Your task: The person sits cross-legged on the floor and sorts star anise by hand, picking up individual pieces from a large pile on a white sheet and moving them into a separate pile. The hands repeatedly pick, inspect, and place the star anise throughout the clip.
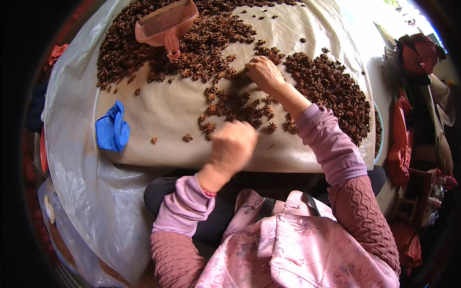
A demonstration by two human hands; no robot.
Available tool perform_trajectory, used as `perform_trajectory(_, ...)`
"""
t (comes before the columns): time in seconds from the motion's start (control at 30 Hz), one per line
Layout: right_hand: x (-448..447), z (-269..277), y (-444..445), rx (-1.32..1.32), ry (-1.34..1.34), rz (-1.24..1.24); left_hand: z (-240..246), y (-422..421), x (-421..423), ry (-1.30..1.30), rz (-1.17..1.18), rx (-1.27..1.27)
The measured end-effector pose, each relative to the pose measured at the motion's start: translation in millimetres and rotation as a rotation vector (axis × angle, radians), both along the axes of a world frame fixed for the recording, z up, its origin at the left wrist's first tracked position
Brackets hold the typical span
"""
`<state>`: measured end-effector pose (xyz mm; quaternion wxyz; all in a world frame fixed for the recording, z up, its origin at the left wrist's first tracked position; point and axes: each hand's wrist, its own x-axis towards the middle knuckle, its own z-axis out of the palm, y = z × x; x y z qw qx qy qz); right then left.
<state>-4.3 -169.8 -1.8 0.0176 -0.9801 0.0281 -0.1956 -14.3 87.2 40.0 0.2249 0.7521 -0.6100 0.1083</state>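
Observation:
Loose star anise lies in front of me on a table with a tan cover. My right hand reaches between the large far-left heap and the right-hand heap. Its fingers curl down near a few pods, and whatever is beneath the fingertips is hidden. Closer to my body, my left hand is blurred, its fingers bent at the near side of a small scattered cluster. Whether it holds a pod cannot be made out. A translucent pink plastic scoop rests on the large heap, handle towards me.
A crumpled blue item, perhaps a glove, lies at the table's left. Clear plastic sheeting drapes the left side. Below the right edge shows a light-blue container rim. Red bags and a small wooden stool stand farther right.

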Motion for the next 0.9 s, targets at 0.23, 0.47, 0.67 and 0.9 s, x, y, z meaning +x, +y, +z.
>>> perform_trajectory(0.23,-5.9,25.4,-4.9,0.484,0.161,-0.134,-2.1,0.0,62.3,0.320,0.473,0.366)
perform_trajectory(0.47,-52.1,57.2,39.1,1.539,0.150,-0.014,-2.2,-41.9,53.4,0.490,0.140,-0.276)
perform_trajectory(0.67,-73.5,69.0,67.3,1.317,0.117,-0.007,7.4,-44.1,52.1,0.958,0.073,-0.095)
perform_trajectory(0.9,-96.2,77.8,85.7,0.803,0.098,-0.153,-4.8,-34.4,39.4,0.394,-0.075,-0.144)
